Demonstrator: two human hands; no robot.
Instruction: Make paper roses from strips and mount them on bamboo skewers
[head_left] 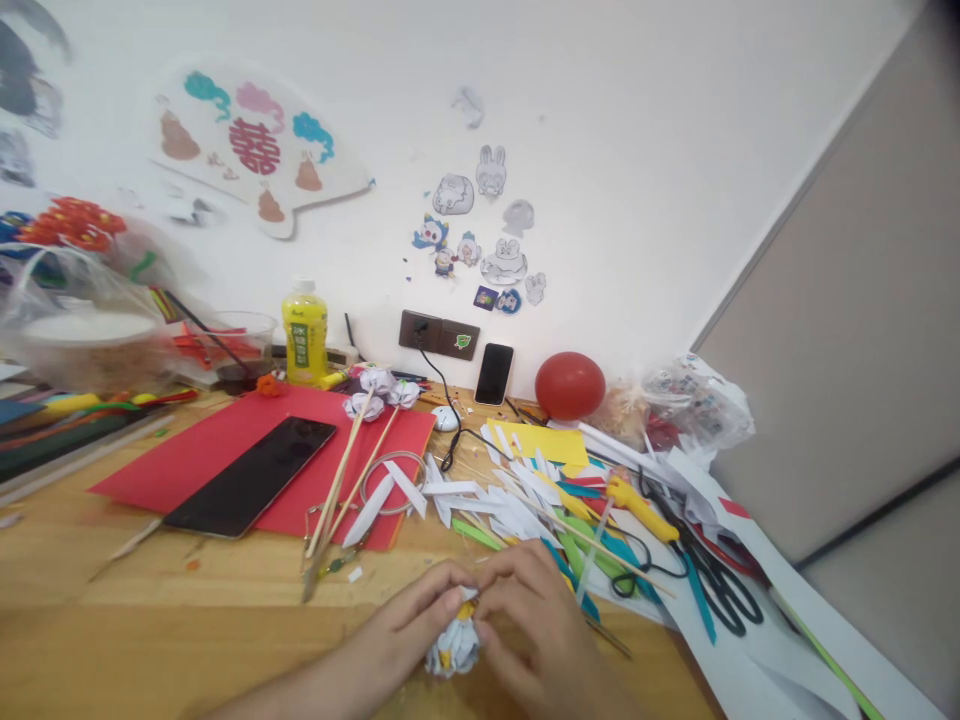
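Between my two hands, low in the middle of the head view, is a crumpled white and yellow paper flower [452,650]. My left hand [412,615] pinches it from the left with thumb and fingers. From the other side, the bent fingers of my right hand [529,620] grip its upper right edge. Just beyond my hands lie loose white paper strips [480,505] mixed with green and blue ones. White paper flowers on wooden sticks [346,470] rest on the red paper [187,455] to the left.
A black tablet [251,478] lies on the red paper. To the right are a yellow glue gun [641,508] and black-handled scissors [727,590]. A yellow bottle [304,335], a phone [495,374] and a red balloon [570,386] stand near the wall. A black cable [441,385] hangs from the socket.
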